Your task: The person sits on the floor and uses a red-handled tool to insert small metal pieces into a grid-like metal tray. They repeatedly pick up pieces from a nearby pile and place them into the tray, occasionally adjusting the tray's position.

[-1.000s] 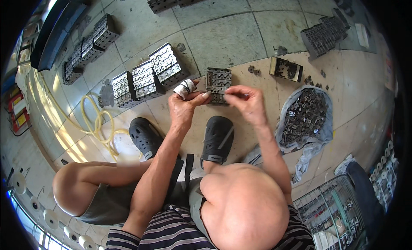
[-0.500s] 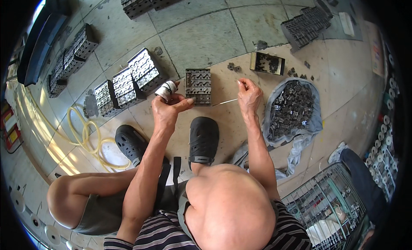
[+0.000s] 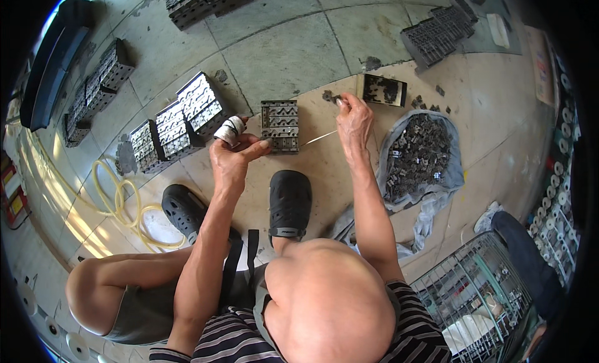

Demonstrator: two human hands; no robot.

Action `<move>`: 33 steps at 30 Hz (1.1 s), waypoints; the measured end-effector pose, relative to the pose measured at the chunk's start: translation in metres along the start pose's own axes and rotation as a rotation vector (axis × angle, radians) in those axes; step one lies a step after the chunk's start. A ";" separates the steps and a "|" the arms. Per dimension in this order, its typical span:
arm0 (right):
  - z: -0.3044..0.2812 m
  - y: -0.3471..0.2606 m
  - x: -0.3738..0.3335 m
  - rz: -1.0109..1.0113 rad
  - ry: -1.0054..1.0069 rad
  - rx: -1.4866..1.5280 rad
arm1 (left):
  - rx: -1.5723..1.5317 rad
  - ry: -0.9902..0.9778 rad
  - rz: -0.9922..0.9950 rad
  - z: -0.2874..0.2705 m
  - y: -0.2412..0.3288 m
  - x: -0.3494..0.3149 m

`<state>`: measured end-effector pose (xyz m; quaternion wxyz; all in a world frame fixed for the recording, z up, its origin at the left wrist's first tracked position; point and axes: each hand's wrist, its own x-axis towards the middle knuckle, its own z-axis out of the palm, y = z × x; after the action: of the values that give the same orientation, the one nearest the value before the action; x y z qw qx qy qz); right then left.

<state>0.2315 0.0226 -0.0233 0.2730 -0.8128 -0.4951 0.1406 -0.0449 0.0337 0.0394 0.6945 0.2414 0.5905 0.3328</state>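
Observation:
A grey rectangular metal block (image 3: 279, 123) with rows of wavy slots and holes lies on the floor ahead of my feet. My left hand (image 3: 232, 156) steadies its near left corner, thumb on the top; white and black wrapping covers one finger. A thin, pale metal rod (image 3: 322, 138) sticks out from the palm of my right hand (image 3: 354, 125) toward the block's near right corner. The fingertips of that hand are pinched beside a few small dark metal pieces (image 3: 331, 96). Whether a piece is between them cannot be made out.
Similar blocks (image 3: 171, 129) stand at left, with more farther off. A shallow open box (image 3: 385, 90) of dark bits lies beyond my right hand. A grey bag (image 3: 458, 157) of small metal parts sits at right. Yellow hose (image 3: 118, 201) coils left; a wire basket (image 3: 474, 288) is near right.
My right hand has moved away from me, up to the small dark pieces, with the rod still in it. My left hand stays at the block's corner.

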 end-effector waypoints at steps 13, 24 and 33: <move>0.021 0.011 -0.005 -0.349 0.068 -0.267 | -0.121 0.144 -0.038 -0.001 0.000 0.006; -0.010 -0.046 -0.011 -0.216 -0.112 0.051 | -0.122 0.124 -0.055 0.000 0.000 0.008; 0.005 -0.118 -0.052 -0.343 -0.416 0.326 | -0.070 0.099 -0.035 0.006 0.002 0.006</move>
<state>0.1190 0.0208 0.0395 0.3126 -0.6167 -0.6411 0.3332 -0.0386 0.0402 0.0382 0.6783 0.1898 0.6162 0.3524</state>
